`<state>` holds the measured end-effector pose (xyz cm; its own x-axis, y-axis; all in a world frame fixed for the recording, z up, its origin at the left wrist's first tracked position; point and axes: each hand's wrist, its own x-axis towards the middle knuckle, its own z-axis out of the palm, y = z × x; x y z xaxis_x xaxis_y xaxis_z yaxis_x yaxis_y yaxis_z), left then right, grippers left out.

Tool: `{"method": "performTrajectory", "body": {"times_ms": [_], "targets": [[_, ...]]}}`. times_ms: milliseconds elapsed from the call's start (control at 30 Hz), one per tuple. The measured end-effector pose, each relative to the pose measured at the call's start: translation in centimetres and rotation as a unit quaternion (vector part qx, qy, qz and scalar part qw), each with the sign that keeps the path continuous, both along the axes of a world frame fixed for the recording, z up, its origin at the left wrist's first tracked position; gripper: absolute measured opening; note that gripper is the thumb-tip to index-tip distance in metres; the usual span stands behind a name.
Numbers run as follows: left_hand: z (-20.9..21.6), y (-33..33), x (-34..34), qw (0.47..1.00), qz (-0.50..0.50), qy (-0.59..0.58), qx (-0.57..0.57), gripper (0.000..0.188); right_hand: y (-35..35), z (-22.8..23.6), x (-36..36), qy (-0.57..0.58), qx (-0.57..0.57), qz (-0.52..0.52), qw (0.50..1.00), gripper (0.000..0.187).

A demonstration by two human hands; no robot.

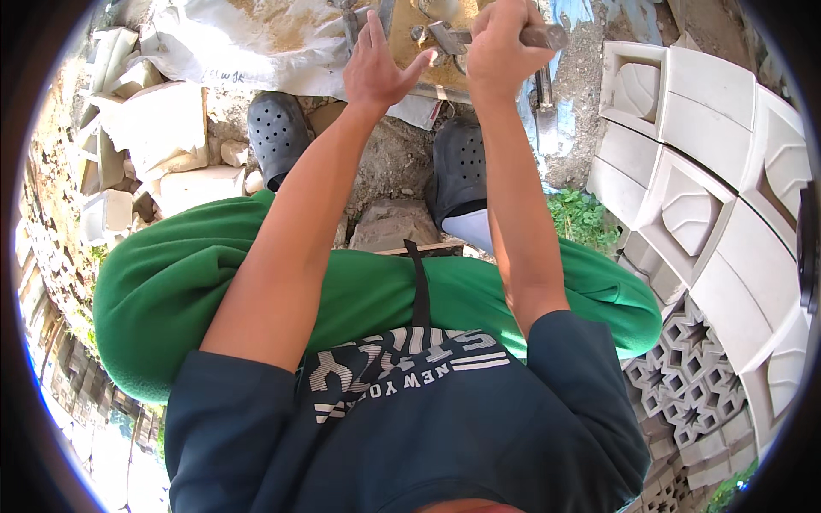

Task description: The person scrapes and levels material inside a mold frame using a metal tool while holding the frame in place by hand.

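Note:
My right hand [500,60] is closed around the handle of a hammer [547,37]. The handle's thick end sticks out to the right of my fist, and the metal head is on the left side, over a sandy brown surface [457,92]. My left hand [376,75] is stretched flat with the fingers pointing away and the thumb spread toward the hammer head; nothing is in it. Small metal parts [419,32] lie between my two hands, cut off in part by the top edge and too small to name.
A pale sheet [248,64] with sand on it spreads at the far left, near broken pale blocks [167,128]. Patterned pale blocks [688,218] are stacked along the right, above a star-pattern lattice [688,372]. My dark clogs [278,132] rest on rough ground. Metal tools [546,103] lie right of my right wrist.

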<state>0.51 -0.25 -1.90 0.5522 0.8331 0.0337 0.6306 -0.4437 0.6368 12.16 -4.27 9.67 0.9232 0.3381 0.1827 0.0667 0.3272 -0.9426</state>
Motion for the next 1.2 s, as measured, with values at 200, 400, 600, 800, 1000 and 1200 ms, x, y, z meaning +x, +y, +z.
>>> {"method": "performTrajectory", "body": {"times_ms": [200,400,600,800,1000,1200], "targets": [[0.3,0.0,-0.5,0.999,0.023,0.023,-0.027,0.098,-0.2,3.8,1.6,0.059,0.067,0.104,0.991,0.041],[-1.0,0.2,-0.5,0.997,0.053,-0.005,-0.055,0.087,-2.9,1.6,1.3,-0.041,-0.002,0.217,0.975,0.041],[-0.4,0.5,-0.6,0.996,0.063,-0.006,-0.063,0.083,-2.5,6.9,1.6,-0.013,-0.038,0.216,0.976,0.043],[-0.3,0.3,-0.4,0.995,0.063,0.005,-0.08,0.08,-2.7,2.9,0.3,-0.035,-0.084,0.196,0.976,0.041],[-0.5,0.3,-0.5,0.995,0.062,-0.003,-0.079,0.078,-3.9,5.2,0.9,0.044,0.048,0.197,0.978,0.042],[-1.0,0.1,-0.8,0.997,0.056,0.008,-0.06,0.089,-2.3,4.1,0.1,-0.071,-0.085,0.163,0.98,0.041]]}}
